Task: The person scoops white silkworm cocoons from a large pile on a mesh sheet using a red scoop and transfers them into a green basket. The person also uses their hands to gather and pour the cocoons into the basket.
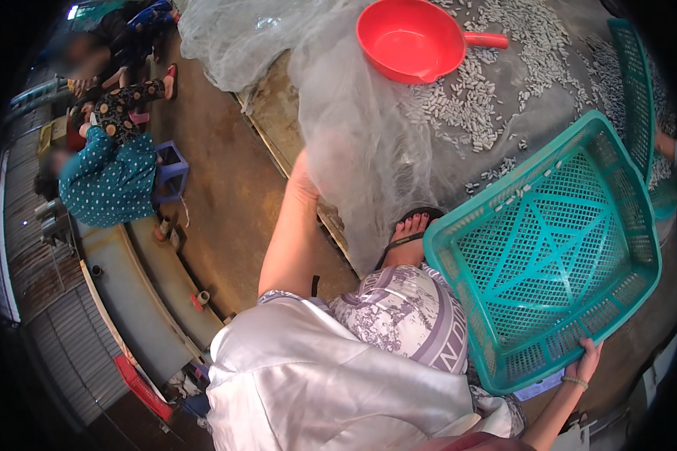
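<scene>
- While the right hand (585, 361) grips the near right rim of a teal basket (547, 252), its fingers curled around the edge, the left hand (305, 178) reaches into pale netting (346, 98); mesh and blur hide its fingers, so I cannot tell how far they are spread or whether they hold anything.
- The basket sits tilted on the person's right, beside the patterned knee (399, 316), its inside facing up.
- Judging by what it holds, the basket is all but emptied: the star-shaped ribs of its base show plainly, and only a few pale pieces lie along the far wall.
- Much seems left outside it: many small pale pieces (478, 120) lie loose in patches over the grey surface ahead, none of them gathered up.
- A red scoop (410, 45) rests at the edge of the netting, handle pointing right; no pieces show in its bowl.
- A second teal basket (633, 86) stands on its side at the upper right, near another person's hand (663, 144); its contents cannot be made out.
</scene>
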{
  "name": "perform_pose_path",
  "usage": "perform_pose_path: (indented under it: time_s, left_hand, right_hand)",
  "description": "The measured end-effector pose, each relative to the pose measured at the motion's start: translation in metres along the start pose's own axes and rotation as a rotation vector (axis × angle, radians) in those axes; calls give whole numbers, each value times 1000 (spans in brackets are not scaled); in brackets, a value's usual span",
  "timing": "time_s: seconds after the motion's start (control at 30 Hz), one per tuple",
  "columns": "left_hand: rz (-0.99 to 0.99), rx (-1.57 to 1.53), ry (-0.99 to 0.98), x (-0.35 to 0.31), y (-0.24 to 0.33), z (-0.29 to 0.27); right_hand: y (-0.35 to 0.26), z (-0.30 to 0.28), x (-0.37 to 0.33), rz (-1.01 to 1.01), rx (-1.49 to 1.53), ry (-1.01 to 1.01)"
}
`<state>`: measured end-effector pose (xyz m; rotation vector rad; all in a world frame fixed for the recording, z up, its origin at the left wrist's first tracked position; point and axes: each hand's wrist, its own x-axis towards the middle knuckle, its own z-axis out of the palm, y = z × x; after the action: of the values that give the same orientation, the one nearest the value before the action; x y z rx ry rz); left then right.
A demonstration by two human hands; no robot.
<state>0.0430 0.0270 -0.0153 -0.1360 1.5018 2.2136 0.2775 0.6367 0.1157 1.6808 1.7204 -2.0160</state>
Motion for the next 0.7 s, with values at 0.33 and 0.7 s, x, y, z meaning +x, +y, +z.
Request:
perform_pose_path:
  time_s: [0.33, 0.7]
  left_hand:
    - [-370, -711, -8, 8, 7, 61]
    - [-573, 36, 87, 12, -7, 70]
  right_hand:
    - [2, 0, 1, -25, 2, 21]
    - [36, 1, 26, -180, -315, 288]
